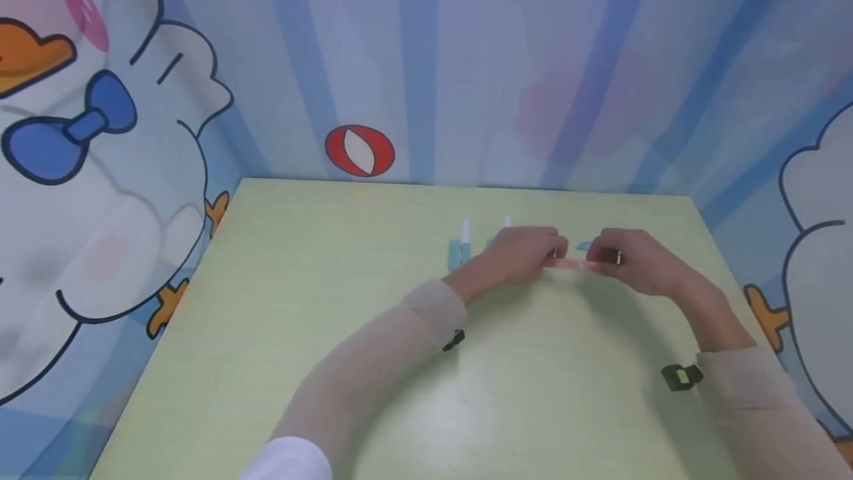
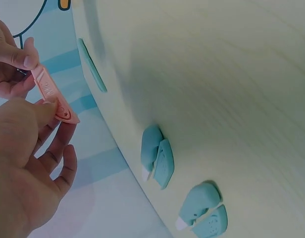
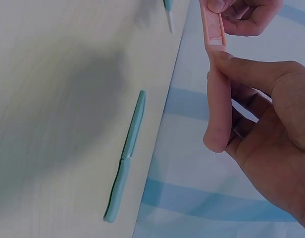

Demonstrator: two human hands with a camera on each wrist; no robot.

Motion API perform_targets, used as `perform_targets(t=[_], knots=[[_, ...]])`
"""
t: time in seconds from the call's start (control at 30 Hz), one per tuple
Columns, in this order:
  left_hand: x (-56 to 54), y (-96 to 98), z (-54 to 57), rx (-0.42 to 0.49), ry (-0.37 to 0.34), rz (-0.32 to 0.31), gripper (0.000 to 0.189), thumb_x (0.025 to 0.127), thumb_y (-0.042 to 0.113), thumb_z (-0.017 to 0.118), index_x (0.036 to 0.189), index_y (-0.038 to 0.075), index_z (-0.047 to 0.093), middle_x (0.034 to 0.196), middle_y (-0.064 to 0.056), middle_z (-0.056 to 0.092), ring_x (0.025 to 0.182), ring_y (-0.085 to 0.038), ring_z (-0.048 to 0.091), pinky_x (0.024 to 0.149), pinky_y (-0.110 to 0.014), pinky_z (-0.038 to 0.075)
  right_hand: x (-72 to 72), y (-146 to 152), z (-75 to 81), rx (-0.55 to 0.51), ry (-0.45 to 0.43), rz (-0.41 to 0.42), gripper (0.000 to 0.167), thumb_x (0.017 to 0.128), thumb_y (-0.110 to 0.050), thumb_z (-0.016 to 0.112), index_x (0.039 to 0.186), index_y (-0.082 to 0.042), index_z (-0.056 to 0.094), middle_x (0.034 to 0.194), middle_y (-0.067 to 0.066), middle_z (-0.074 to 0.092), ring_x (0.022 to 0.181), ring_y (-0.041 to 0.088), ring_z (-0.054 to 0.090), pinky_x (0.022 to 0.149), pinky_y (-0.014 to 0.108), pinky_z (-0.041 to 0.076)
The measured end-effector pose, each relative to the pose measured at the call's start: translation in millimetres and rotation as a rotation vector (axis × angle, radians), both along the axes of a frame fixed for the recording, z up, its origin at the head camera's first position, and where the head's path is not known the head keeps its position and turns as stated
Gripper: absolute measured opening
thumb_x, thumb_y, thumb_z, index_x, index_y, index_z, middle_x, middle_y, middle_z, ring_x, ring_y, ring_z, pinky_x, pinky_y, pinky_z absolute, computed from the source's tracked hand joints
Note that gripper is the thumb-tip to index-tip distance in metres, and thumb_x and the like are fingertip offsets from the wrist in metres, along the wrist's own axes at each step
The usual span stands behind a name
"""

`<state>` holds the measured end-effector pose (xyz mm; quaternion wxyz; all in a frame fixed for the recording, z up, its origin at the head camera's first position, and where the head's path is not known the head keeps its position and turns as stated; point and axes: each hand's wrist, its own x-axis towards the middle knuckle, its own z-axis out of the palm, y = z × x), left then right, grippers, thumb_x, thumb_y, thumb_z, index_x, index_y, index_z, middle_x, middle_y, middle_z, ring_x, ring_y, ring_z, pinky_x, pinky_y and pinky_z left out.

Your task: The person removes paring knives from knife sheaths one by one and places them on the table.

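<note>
A pink knife [image 3: 218,106] is held up over the far right of the table, its blade mostly inside a pink embossed sheath [image 2: 52,94]. A short strip of white blade shows between handle and sheath in the right wrist view. My right hand [image 1: 636,261] grips the handle, thumb along its upper end. My left hand [image 1: 523,254] pinches the sheath between thumb and fingers. Just beyond the hands, a green sheathed knife [image 3: 127,156] lies on the table.
Left of the hands lie two green-handled knives with white blades, the nearer-to-hand knife [image 2: 151,144] and another knife [image 2: 199,201]. Beside them are a green sheath [image 2: 164,163] and a second sheath [image 2: 212,223]. A printed backdrop [image 1: 466,58] rises behind the table [image 1: 320,280].
</note>
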<state>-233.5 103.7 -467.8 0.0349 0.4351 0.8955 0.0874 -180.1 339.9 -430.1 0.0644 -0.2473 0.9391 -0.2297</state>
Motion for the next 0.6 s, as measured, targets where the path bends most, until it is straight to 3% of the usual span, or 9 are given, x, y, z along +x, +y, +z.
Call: perform_targets(t=[0.27,0.6], knots=[[-1.6,-13.6,11.2,-0.017,0.038,-0.025,0.021,0.101,0.008,0.066,0.113,0.026,0.068,0.102,0.011,0.06,0.084,-0.009,0.057,0.069,-0.027,0.05,0.4,-13.0,9.9,-0.008,0.019,0.025,0.01,0.097,-0.005,0.076,0.106,-0.01,0.075,0.09,-0.005,0.066,0.078,0.012,0.06,0.069,0.033,0.052],[-5.5,-25.8,20.8,-0.025,-0.001,-0.008,0.024,0.1,0.004,0.066,0.112,0.025,0.065,0.104,0.011,0.06,0.087,-0.01,0.057,0.073,-0.028,0.05,-7.1,-18.9,9.8,-0.015,0.044,0.04,0.006,0.099,-0.007,0.075,0.104,-0.01,0.075,0.089,-0.004,0.065,0.076,0.011,0.058,0.068,0.034,0.051]])
